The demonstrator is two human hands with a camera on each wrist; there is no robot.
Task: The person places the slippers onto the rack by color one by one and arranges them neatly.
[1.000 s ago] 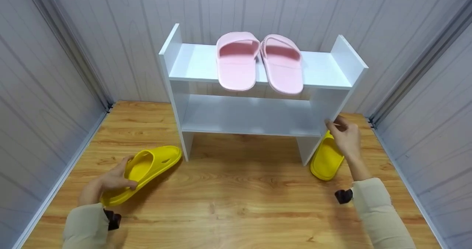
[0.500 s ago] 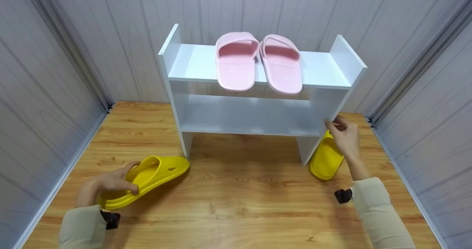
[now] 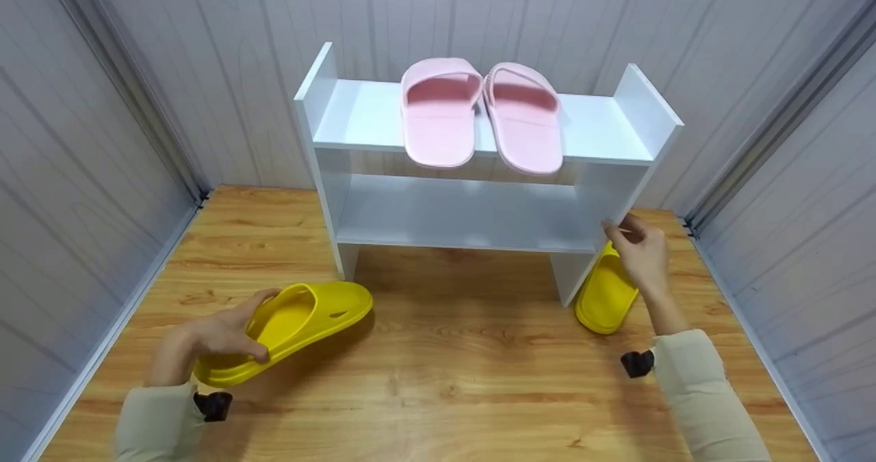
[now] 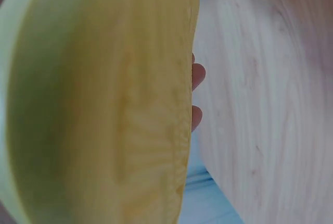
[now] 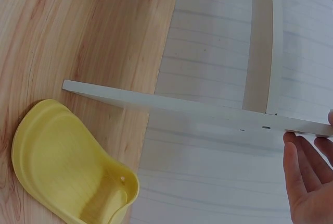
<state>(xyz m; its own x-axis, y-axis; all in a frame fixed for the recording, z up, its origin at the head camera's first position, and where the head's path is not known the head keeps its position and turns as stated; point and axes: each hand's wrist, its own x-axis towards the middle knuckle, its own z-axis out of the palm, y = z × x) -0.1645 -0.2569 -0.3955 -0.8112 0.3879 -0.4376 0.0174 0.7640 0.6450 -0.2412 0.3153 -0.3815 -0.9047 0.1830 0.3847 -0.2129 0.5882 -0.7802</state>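
Observation:
My left hand (image 3: pixel 222 332) grips a yellow slipper (image 3: pixel 339 301) by its open heel part, thumb on the near side edge. Its toe points right, in front of the rack's left foot. In the left wrist view the sole (image 4: pixel 104 99) fills much of the picture, and fingertips (image 4: pixel 198 76) show past its edge. At the white shoe rack (image 3: pixel 465 212), my right hand (image 3: pixel 643 257) pinches the front edge of the right side panel (image 5: pixel 182 104) between thumb and fingers. Below that hand, the other yellow slipper (image 3: pixel 606 299) lies on the floor outside the panel.
Two pink slippers (image 3: pixel 440 137) sit side by side on the rack's top board (image 3: pixel 595 126), heels over its front edge. Pale panelled walls (image 3: pixel 102 174) enclose the wooden floor (image 3: pixel 438 380) at the back and both sides.
The left hand has moved right with the yellow slipper; its toe has shifted from outside the rack's left foot to in front of it. The right hand stays on the rack.

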